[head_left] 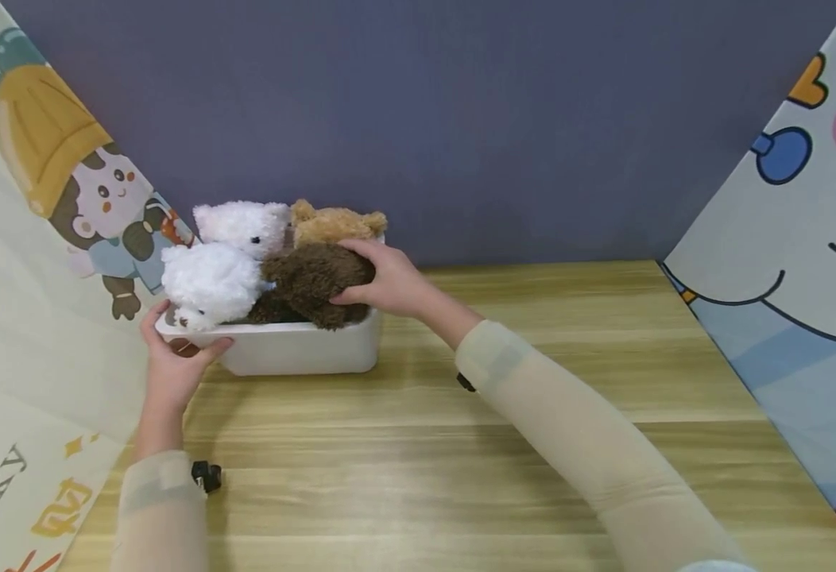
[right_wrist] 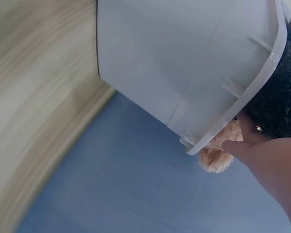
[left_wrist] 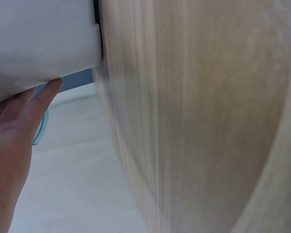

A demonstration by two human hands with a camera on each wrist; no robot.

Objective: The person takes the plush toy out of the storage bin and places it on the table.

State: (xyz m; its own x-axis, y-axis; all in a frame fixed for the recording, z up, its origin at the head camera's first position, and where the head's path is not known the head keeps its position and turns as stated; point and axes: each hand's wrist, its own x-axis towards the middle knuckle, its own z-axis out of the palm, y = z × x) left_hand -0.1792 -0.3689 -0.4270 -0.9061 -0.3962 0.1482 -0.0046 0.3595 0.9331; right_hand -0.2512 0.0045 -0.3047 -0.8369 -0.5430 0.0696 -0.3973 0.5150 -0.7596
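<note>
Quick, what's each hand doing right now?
Left hand: holding the white rectangular plastic bin by one end.
Right hand: holding the dark brown fluffy plush toy.

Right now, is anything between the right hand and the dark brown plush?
Nothing visible: the right hand grips the dark brown plush directly. The tan plush sits just behind it, and the two white plushes lie on its other side, away from that hand.

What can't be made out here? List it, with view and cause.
Bin: inside floor, head view, covered by soft toys.
Tan toy: lower body, head view, behind the brown toy and right hand.
Left hand: part, left wrist view, cut off by the left edge.
</note>
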